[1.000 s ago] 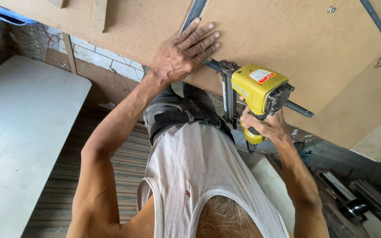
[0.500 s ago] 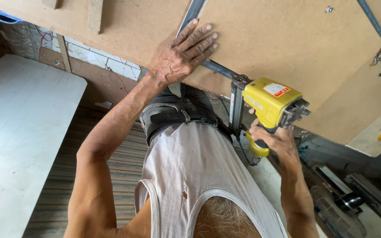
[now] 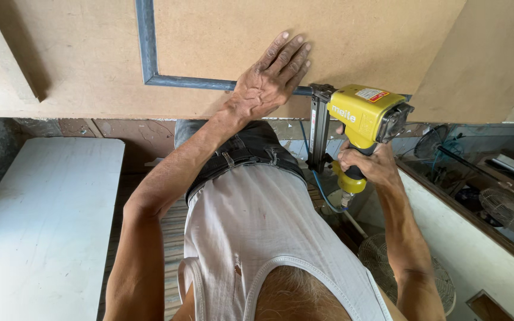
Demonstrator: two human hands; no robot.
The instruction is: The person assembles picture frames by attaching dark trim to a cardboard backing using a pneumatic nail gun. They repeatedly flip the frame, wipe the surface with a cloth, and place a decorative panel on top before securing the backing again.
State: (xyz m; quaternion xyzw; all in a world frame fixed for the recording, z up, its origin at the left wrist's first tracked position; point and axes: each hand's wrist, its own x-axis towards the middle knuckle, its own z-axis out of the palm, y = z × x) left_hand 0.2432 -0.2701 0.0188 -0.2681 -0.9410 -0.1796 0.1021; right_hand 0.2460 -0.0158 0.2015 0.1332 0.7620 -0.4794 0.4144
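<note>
Left hand (image 3: 272,80) flat on fibreboard (image 3: 221,41) — right hand (image 3: 369,167) around nail gun (image 3: 361,122) grip

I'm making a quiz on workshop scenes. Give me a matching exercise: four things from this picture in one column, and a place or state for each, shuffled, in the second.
Column one:
1. left hand
2. right hand
3. nail gun
4. white panel

Column two:
A. yellow, its nose set against the board's edge
B. lying flat at the left, below the board
C. pressed flat on the brown board, fingers spread
D. wrapped around a tool's handle

Pairs: 1-C, 2-D, 3-A, 4-B
</note>
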